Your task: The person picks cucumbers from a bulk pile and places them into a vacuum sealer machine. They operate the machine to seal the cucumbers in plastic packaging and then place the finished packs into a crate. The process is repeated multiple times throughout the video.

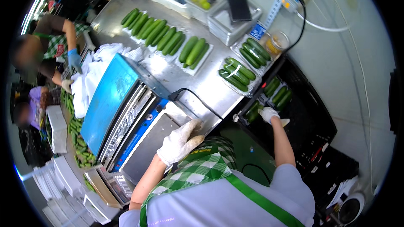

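My left hand (181, 140), in a white knit glove, hovers by the near edge of the blue tray-wrapping machine (146, 126); its fingers are apart and nothing shows in it. My right hand (268, 114), gloved too, reaches into a black plastic crate (303, 132) at the right and touches a pack of cucumbers (252, 112); whether its fingers grip the pack is hard to tell. More cucumber packs (281, 96) lie beside it in the crate. Two wrapped packs (237, 74) rest at the table's right end. Unwrapped cucumbers (167, 39) lie in a row on white trays.
The steel table (208, 91) carries clear plastic boxes (235, 26), a phone (238, 4) and a jar (277, 42). A black power cable (202, 101) runs over its edge. Two people work at the left, near loose cucumbers (75, 126) and white trays (58, 132).
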Action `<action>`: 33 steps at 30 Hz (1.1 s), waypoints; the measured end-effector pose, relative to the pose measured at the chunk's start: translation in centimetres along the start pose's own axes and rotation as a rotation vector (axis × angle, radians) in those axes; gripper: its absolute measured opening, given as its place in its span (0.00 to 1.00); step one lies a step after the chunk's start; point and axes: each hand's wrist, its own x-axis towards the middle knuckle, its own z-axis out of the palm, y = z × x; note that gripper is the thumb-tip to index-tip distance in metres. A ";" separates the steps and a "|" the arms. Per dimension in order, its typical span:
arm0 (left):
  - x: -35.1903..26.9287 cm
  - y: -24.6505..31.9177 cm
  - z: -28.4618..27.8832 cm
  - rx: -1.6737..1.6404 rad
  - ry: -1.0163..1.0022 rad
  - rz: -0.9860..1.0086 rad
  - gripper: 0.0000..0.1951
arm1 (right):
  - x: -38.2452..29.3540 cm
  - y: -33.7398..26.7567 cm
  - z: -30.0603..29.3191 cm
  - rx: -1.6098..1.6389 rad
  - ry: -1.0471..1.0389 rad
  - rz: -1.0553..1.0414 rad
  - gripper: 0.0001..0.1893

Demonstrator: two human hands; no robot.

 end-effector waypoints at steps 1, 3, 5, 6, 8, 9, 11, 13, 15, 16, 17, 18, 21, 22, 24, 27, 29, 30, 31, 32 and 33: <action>-0.2 -0.4 -0.2 -0.038 0.034 -0.029 0.24 | -2.4 -1.6 -3.1 0.084 -0.086 -0.067 0.28; 0.3 -1.5 -0.1 -0.110 0.083 -0.066 0.24 | -2.7 -2.3 -5.3 0.871 -0.324 -0.239 0.16; 0.7 -1.7 -0.4 -0.279 0.083 -0.135 0.27 | -8.1 -8.6 -11.4 0.944 -0.168 -0.719 0.16; 1.3 -2.1 -0.5 -0.395 0.092 -0.144 0.28 | -8.9 -11.6 -12.9 1.134 -0.096 -0.730 0.16; 2.8 -3.3 -0.4 -0.695 0.115 -0.128 0.30 | -8.1 -16.9 -16.2 0.978 0.096 -0.823 0.16; 3.9 -4.3 -0.2 -0.780 0.171 -0.081 0.30 | -6.6 -19.4 -17.4 0.879 0.174 -0.874 0.16; 6.3 -3.3 -0.6 -1.035 0.322 -0.122 0.30 | -3.2 -24.4 -19.1 0.838 0.139 -0.907 0.17; 9.1 -3.3 -1.9 -1.125 0.455 -0.160 0.22 | 0.7 -28.6 -20.2 0.356 0.523 -1.028 0.20; 12.9 -4.6 -3.3 -0.774 0.484 -0.294 0.16 | 1.3 -32.2 -21.2 0.216 0.638 -0.917 0.21; 15.2 -4.1 -3.9 -0.596 0.514 -0.364 0.19 | 4.8 -31.9 -21.7 0.170 0.670 -0.879 0.22; 16.5 -4.1 -4.4 -0.444 0.572 -0.455 0.22 | 5.6 -33.1 -21.6 0.119 0.631 -0.797 0.23; 16.8 -4.7 -4.4 -0.455 0.659 -0.466 0.28 | 7.5 -34.4 -20.9 0.065 0.593 -0.806 0.24; 19.1 -6.3 -4.4 -0.632 0.754 -0.507 0.36 | 9.2 -35.4 -20.4 0.004 0.478 -0.695 0.28; 20.4 -6.7 -4.1 -0.596 0.755 -0.577 0.35 | 9.9 -35.1 -20.5 -0.008 0.430 -0.654 0.30; 23.4 -10.2 -4.4 -0.345 0.729 -0.575 0.35 | 12.2 -35.3 -20.4 0.010 0.365 -0.636 0.33; 25.1 -9.9 -3.9 0.063 0.548 -0.393 0.38 | 22.6 -31.1 -19.6 0.048 0.486 -1.051 0.36; 26.4 -11.6 -2.0 -0.632 0.878 -0.626 0.39 | 18.7 -33.4 -19.0 0.115 0.331 -0.756 0.38; 25.2 -9.9 -2.5 -0.889 0.833 -0.691 0.42 | 15.3 -34.1 -18.8 0.117 0.327 -0.822 0.39; 25.6 -10.2 -2.1 -1.020 0.901 -0.704 0.41 | 11.9 -35.0 -19.5 0.091 0.301 -0.740 0.38; 26.3 -11.2 -1.7 -1.041 0.909 -0.724 0.39 | 10.7 -35.0 -19.8 0.096 0.288 -0.685 0.38; 26.0 -10.0 -2.1 -0.859 0.869 -0.833 0.38 | 10.4 -34.7 -20.1 0.111 0.284 -0.637 0.38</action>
